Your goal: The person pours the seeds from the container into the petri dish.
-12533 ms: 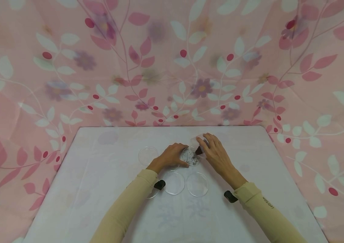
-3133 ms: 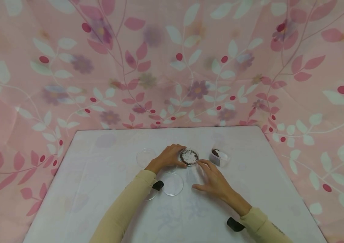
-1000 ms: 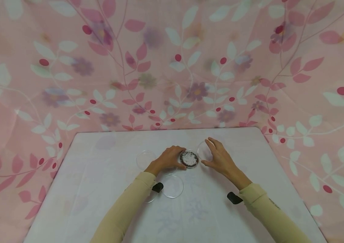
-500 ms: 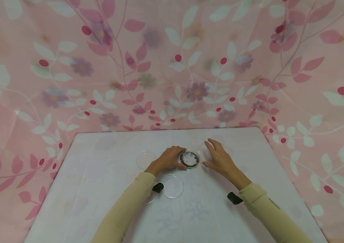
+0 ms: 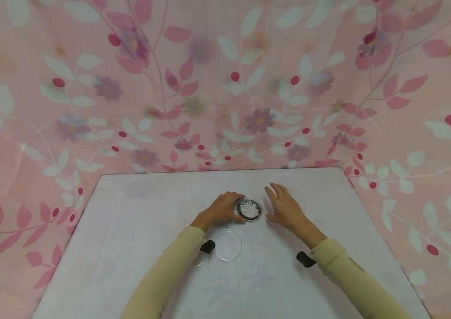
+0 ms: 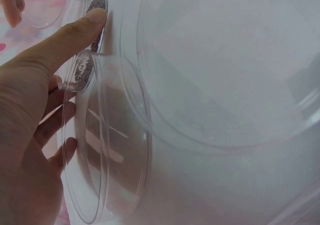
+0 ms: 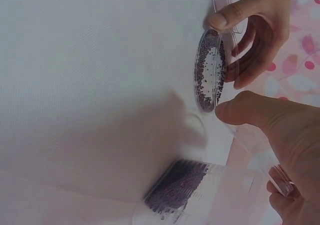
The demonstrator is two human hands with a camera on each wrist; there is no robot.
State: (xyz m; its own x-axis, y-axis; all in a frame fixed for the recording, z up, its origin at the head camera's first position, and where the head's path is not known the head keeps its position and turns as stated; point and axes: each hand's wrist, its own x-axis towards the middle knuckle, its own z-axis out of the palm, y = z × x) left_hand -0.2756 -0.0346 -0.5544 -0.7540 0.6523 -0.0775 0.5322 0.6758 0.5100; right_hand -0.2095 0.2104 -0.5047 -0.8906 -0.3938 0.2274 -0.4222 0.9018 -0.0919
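Though between two hands [image 5: 223, 207] [image 5: 287, 213] — one speckled dish [image 5: 249, 209].

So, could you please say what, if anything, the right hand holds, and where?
The right hand holds a clear, round plastic lid by its rim, between thumb and fingers.

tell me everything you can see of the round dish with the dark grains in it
The dish is round, shallow and clear, apparently plastic, with a low wall. Dark grains crowd its edge, with more scattered over the paler middle. It is uncovered and lies flat on the white table. The left hand holds it round its left side. To its right, the right hand holds a clear lid; whether that touches the dish is unclear.
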